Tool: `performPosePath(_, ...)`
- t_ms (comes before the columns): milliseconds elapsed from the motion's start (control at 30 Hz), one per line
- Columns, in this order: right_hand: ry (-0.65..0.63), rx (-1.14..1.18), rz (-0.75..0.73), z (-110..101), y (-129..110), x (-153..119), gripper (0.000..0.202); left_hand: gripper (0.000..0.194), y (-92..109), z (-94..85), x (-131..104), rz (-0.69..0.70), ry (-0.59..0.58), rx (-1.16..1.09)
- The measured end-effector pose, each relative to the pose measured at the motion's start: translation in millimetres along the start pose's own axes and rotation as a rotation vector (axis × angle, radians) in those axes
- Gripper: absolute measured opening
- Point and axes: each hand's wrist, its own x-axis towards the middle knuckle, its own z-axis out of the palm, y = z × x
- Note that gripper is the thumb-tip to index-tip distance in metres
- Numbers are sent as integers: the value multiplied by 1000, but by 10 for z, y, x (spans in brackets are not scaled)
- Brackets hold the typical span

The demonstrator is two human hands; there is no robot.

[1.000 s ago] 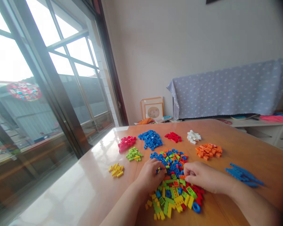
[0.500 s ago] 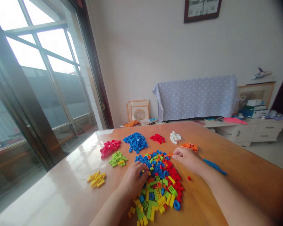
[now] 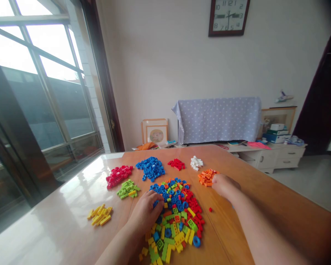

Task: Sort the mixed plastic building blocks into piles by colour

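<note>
A large mixed pile of toy bricks (image 3: 179,213) in blue, red, green and yellow lies on the wooden table (image 3: 223,228). On its left edge rests my left hand (image 3: 147,209), fingers curled down over blue pieces; what they hold, if anything, is hidden. My right hand (image 3: 224,185) is at the right side of the orange brick pile (image 3: 206,177), touching it, with its fingertips mostly hidden. Behind the mixed pile are a white pile (image 3: 196,162), a small red pile (image 3: 176,164) and a blue pile (image 3: 150,168).
At the left sit a pinkish-red pile (image 3: 118,176), a green pile (image 3: 128,189) and a yellow pile (image 3: 100,215). A single red piece (image 3: 210,209) lies right of the mixed pile. Beyond the table stands a white cabinet (image 3: 281,158).
My right hand has moved from the mixed pile's upper edge, where it held an orange piece, to the orange pile. My left hand stays at the mixed pile. The view has shifted right.
</note>
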Motion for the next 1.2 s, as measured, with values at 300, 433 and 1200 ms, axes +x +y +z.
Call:
performPosePath(300,80,105,-19,-28,-9,8,14,26,21,-14,7,-8,-10,11)
performPosePath(433,34,102,-61,-26,-48,-1,15,24,-1,-8,18,-11,-5,4)
performPosePath(1200,-349,266,-226,-87,-137,-329,9,27,-34,1,21,-19,-9,29)
